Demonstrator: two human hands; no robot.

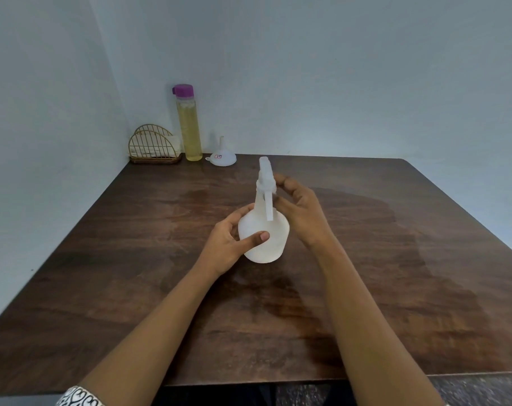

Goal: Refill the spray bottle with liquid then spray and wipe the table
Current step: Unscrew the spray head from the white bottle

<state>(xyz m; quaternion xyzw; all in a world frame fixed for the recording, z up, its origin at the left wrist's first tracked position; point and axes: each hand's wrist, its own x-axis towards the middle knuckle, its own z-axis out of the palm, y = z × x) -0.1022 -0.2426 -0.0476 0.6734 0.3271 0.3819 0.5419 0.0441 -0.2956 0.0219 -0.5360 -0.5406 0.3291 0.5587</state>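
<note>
So, grip first: my left hand [228, 244] is wrapped round the fat lower body of the spray bottle [263, 250], with the thumb lying across the near face and the other fingers going round the far left side. My right hand [303, 213] is up higher, fingertips curled in and pinching the collar where the spray head [265, 171] meets the neck. Both hands are holding the same bottle, one low, one high.

The bottle is white and see-through-ish. It sits about mid-table, a bit toward the far side, with its base looking like it's down on the dark wood table [395, 303]. It's more or less upright and the trigger [269, 210] hangs down on the near side. I can't tell if there's any liquid inside.

In the far left corner against the wall there's a gold wire holder [153, 148] with something pale in it. Just right of that is a tall clear bottle [189, 133] of yellowish liquid with a purple cap, then a small white funnel [223, 158] sitting mouth down. All three are well apart from my hands. A patterned sleeve [79, 397] pokes in at the near left edge.
</note>
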